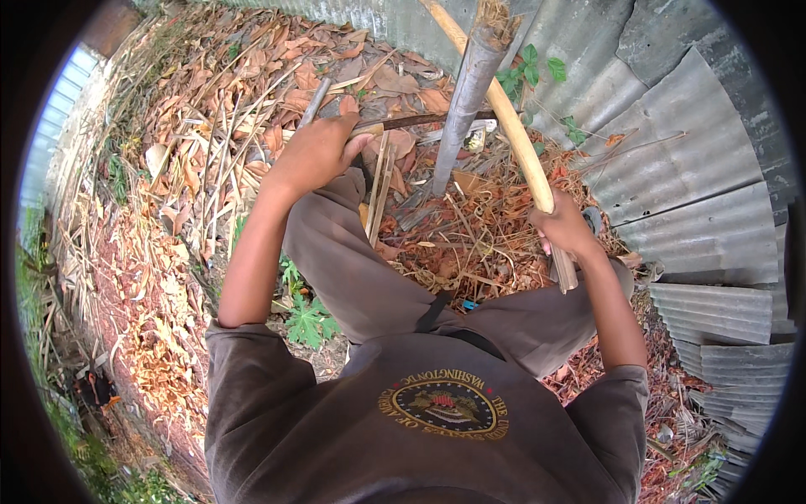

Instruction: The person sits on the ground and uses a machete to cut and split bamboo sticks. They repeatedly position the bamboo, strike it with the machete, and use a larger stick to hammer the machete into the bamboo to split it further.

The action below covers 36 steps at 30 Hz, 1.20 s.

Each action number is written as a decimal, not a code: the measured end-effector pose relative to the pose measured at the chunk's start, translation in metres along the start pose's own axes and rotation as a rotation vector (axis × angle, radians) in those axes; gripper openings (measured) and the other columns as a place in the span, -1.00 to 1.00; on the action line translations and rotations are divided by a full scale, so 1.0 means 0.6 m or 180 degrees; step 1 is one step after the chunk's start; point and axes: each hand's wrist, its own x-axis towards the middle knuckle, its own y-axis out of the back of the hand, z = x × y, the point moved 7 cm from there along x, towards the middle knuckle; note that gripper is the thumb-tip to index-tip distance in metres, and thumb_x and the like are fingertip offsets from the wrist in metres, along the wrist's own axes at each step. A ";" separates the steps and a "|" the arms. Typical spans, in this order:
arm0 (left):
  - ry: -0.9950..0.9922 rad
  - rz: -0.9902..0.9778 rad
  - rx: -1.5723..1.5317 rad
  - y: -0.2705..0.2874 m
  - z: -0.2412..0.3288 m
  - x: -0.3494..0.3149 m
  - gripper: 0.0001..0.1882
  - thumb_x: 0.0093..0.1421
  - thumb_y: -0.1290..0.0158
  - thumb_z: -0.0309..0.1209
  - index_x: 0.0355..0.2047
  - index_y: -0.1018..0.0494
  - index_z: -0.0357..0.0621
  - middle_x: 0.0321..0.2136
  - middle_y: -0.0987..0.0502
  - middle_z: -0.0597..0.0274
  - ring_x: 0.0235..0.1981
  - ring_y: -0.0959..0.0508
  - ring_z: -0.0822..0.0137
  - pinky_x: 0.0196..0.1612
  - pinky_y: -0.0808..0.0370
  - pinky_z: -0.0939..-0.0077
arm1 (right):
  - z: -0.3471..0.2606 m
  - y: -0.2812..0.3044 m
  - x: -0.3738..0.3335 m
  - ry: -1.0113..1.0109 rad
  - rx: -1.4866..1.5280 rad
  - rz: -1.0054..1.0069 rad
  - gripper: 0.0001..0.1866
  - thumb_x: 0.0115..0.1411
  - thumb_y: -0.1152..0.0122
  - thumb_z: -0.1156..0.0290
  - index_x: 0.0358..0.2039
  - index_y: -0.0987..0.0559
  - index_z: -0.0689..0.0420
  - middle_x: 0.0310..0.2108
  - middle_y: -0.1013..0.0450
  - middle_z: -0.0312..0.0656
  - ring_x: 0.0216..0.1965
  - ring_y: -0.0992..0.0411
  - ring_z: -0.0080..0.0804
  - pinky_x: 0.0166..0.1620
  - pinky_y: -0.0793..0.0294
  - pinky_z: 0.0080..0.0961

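My left hand [315, 155] is closed around the light wooden handle of a long-bladed knife [411, 120]. Its dark, narrow blade points right, passing behind an upright grey wooden post [460, 109] toward a peeled stick [514, 126]. That stick is pale yellow, slightly curved and slanted, its upper end leaning past the post's top. Near its lower end, my right hand [564, 225] grips it, and a rough split end shows below the fingers. Whether the blade touches the stick, I cannot tell.
Dry leaves [210, 160] and twigs cover the ground. Corrugated metal sheets [680, 160] form a fence on the right and far side. Thin wooden strips [379, 189] lie by my left knee. A green leafy plant [311, 321] grows by my left thigh.
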 end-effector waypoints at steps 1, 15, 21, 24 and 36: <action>-0.0038 -0.0072 0.0150 -0.005 0.008 0.011 -0.61 0.25 -0.02 -0.14 -0.25 -0.46 -0.31 -0.49 -0.54 -0.16 -0.36 -0.56 -0.18 -0.27 -0.47 0.01 | -0.003 -0.003 0.006 -0.0026 0.0037 -0.0062 -0.76 0.09 -0.06 0.59 -0.21 -0.34 0.32 -0.69 -0.28 -0.27 -0.79 -0.27 -0.54 -0.75 -0.26 -0.53; 0.0256 -0.0283 0.0698 -0.117 -0.015 0.170 -0.60 0.05 -0.20 -0.19 -0.24 -0.48 -0.27 -0.50 -0.57 -0.16 -0.35 -0.59 -0.13 -0.21 -0.54 0.06 | -0.298 0.159 -0.144 0.2484 0.1255 0.2231 -0.93 0.19 -0.08 0.60 -0.35 -0.38 0.20 -0.69 -0.31 -0.31 -0.76 -0.25 -0.62 -0.69 -0.25 -0.63; 0.0074 -0.0201 0.0622 -0.112 0.032 0.204 -0.18 -0.02 -0.29 -0.10 0.12 -0.18 -0.27 -0.52 -0.56 -0.15 -0.34 -0.60 -0.15 -0.24 -0.54 0.04 | 0.078 -0.019 0.012 0.0329 -0.0031 0.1482 -0.62 -0.01 -0.18 0.49 -0.15 -0.43 0.36 -0.45 -0.47 0.07 -0.37 -0.55 -0.20 -0.26 -0.51 -0.27; 0.0291 -0.0258 0.0635 -0.111 0.010 0.205 -0.05 -0.08 -0.35 -0.07 0.17 -0.12 -0.28 -0.49 -0.57 -0.19 -0.33 -0.60 -0.18 -0.24 -0.55 0.05 | 0.153 -0.064 -0.003 -0.0295 0.0331 0.0752 -0.65 0.05 -0.13 0.51 -0.14 -0.40 0.36 -0.54 -0.43 -0.03 -0.66 -0.47 -0.33 -0.58 -0.45 -0.37; 0.0774 0.1981 -0.3020 -0.060 -0.118 0.128 -0.56 0.22 -0.03 -0.21 -0.13 -0.38 -0.42 -0.49 -0.53 0.02 -0.39 -0.63 0.18 -0.40 -0.61 0.34 | 0.201 -0.021 0.000 -0.0269 0.0307 0.0640 -0.68 0.09 -0.11 0.51 -0.13 -0.36 0.33 -0.61 -0.38 -0.16 -0.75 -0.38 -0.46 -0.71 -0.36 -0.48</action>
